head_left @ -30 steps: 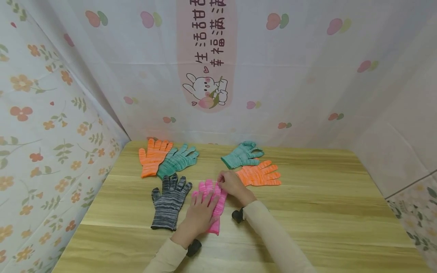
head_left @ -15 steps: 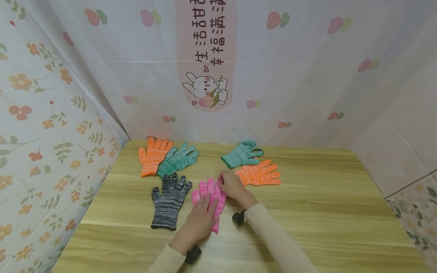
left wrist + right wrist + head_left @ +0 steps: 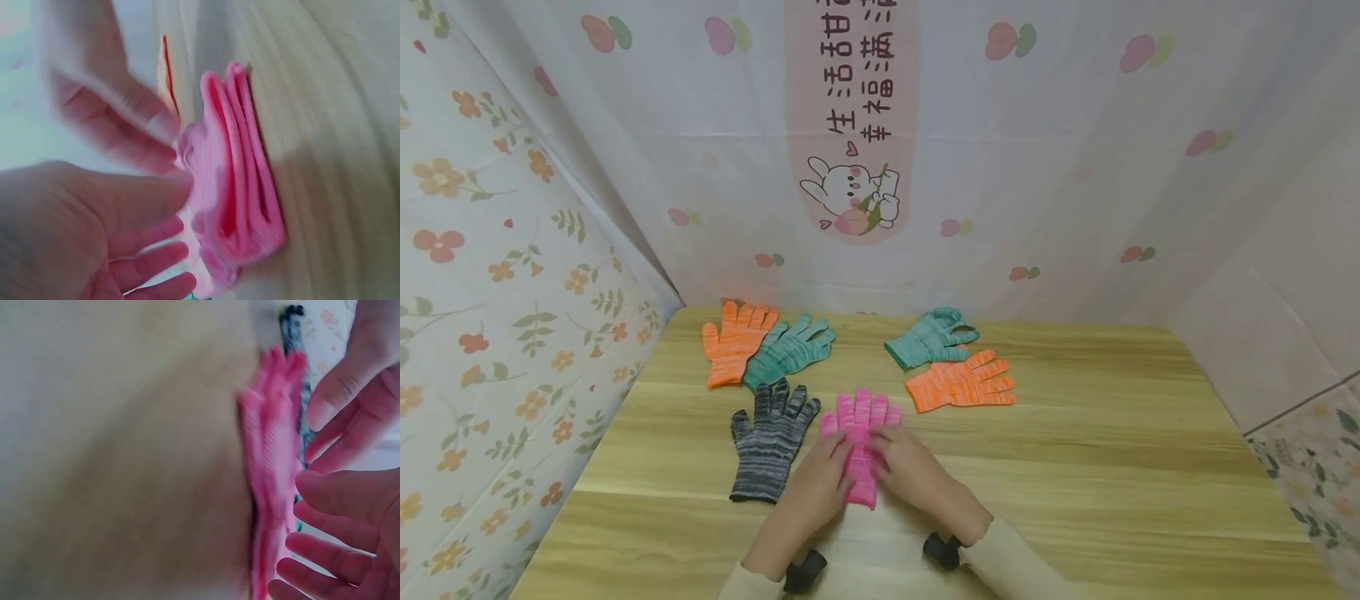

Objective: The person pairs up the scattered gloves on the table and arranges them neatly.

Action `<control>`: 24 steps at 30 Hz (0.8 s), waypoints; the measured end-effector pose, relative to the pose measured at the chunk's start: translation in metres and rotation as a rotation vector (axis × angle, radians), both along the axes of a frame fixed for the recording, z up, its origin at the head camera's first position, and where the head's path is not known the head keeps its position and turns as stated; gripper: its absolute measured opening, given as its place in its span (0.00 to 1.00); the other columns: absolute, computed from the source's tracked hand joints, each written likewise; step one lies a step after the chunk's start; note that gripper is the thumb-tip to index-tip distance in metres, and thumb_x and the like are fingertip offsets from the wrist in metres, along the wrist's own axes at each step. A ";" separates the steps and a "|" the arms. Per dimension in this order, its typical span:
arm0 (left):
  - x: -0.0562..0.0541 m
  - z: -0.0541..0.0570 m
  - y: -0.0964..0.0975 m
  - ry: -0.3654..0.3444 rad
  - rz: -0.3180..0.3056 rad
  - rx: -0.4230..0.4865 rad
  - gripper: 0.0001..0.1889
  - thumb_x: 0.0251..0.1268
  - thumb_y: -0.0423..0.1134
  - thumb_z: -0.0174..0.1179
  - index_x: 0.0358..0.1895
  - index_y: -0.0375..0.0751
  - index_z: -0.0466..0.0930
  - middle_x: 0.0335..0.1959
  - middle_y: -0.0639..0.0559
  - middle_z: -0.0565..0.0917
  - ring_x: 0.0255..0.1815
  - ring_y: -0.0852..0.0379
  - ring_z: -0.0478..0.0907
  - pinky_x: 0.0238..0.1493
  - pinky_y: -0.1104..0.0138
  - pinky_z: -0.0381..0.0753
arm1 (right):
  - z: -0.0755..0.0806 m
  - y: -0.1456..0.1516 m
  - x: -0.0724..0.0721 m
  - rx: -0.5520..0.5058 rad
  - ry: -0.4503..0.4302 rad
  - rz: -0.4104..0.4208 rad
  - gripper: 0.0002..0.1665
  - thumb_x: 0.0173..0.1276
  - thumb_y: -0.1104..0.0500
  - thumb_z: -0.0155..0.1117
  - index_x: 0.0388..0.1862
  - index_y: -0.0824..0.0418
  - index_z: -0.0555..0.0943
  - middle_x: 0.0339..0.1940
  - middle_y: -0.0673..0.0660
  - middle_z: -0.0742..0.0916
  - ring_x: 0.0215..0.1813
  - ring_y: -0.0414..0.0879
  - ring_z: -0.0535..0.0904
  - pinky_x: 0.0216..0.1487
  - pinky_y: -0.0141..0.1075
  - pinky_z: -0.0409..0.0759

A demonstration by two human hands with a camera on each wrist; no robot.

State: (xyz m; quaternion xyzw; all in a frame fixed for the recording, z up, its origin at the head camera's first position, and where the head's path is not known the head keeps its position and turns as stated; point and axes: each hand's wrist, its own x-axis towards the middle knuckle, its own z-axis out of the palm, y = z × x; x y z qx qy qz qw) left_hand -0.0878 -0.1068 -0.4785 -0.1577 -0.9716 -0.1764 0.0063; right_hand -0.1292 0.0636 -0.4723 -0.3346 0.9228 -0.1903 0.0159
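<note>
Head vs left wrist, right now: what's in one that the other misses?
Only head: the dark striped glove, the rabbit print and lettering on the backdrop, and the pink glove's finger ends laid out flat.

Only left wrist: the pink layered edge seen close up, with gaps between its folds.

Both: pink fabric, left grip, right grip, wooden tabletop, and something orange, just a sliver in the wrist view.
</note>
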 end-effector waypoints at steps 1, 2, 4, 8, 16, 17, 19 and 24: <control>0.002 0.000 -0.002 -0.006 0.018 0.003 0.25 0.61 0.39 0.60 0.59 0.29 0.71 0.63 0.37 0.70 0.64 0.42 0.68 0.63 0.54 0.69 | -0.002 0.000 0.003 0.005 -0.003 0.007 0.16 0.63 0.59 0.62 0.48 0.64 0.81 0.56 0.60 0.80 0.58 0.52 0.74 0.60 0.43 0.74; 0.004 0.000 -0.004 -0.017 0.033 0.013 0.25 0.60 0.39 0.61 0.59 0.29 0.71 0.63 0.38 0.70 0.64 0.42 0.68 0.63 0.54 0.69 | -0.003 0.001 0.006 0.007 -0.010 0.012 0.16 0.63 0.59 0.62 0.49 0.64 0.81 0.57 0.60 0.79 0.59 0.52 0.73 0.61 0.43 0.73; 0.006 -0.002 -0.009 -0.045 0.056 0.044 0.26 0.60 0.38 0.61 0.60 0.30 0.70 0.64 0.38 0.70 0.64 0.42 0.67 0.62 0.54 0.70 | -0.006 0.002 0.009 0.002 -0.028 0.014 0.16 0.65 0.59 0.60 0.50 0.64 0.81 0.59 0.60 0.78 0.60 0.51 0.72 0.62 0.42 0.72; 0.005 -0.008 -0.019 -0.066 0.050 0.105 0.24 0.63 0.35 0.57 0.62 0.32 0.70 0.64 0.40 0.69 0.65 0.42 0.67 0.61 0.52 0.70 | -0.008 0.002 0.010 -0.004 -0.058 -0.003 0.16 0.66 0.59 0.58 0.51 0.63 0.81 0.61 0.60 0.77 0.62 0.51 0.71 0.63 0.42 0.71; 0.002 -0.006 -0.020 -0.045 0.032 0.057 0.19 0.66 0.34 0.51 0.59 0.34 0.73 0.63 0.40 0.71 0.64 0.41 0.68 0.62 0.52 0.69 | -0.005 0.003 0.009 -0.054 -0.140 0.000 0.17 0.67 0.63 0.56 0.52 0.66 0.80 0.63 0.64 0.75 0.65 0.57 0.69 0.64 0.47 0.70; 0.001 -0.005 -0.020 -0.052 0.030 0.050 0.19 0.67 0.34 0.51 0.59 0.34 0.74 0.64 0.40 0.70 0.64 0.41 0.68 0.62 0.52 0.69 | -0.004 0.004 0.008 -0.076 -0.157 -0.007 0.17 0.67 0.63 0.55 0.53 0.67 0.79 0.63 0.65 0.75 0.65 0.58 0.68 0.64 0.49 0.69; 0.001 -0.002 -0.020 -0.070 0.027 0.042 0.19 0.67 0.35 0.51 0.58 0.33 0.74 0.64 0.40 0.70 0.64 0.41 0.67 0.63 0.52 0.69 | -0.003 0.009 0.004 -0.125 -0.155 -0.034 0.17 0.66 0.64 0.55 0.52 0.69 0.79 0.61 0.67 0.75 0.64 0.61 0.69 0.62 0.52 0.69; -0.002 0.005 -0.017 -0.092 0.042 0.058 0.19 0.65 0.35 0.53 0.57 0.32 0.75 0.62 0.39 0.71 0.63 0.41 0.68 0.63 0.51 0.68 | 0.000 0.025 -0.016 -0.217 -0.114 -0.180 0.17 0.65 0.66 0.56 0.51 0.74 0.78 0.60 0.72 0.75 0.63 0.66 0.67 0.62 0.56 0.67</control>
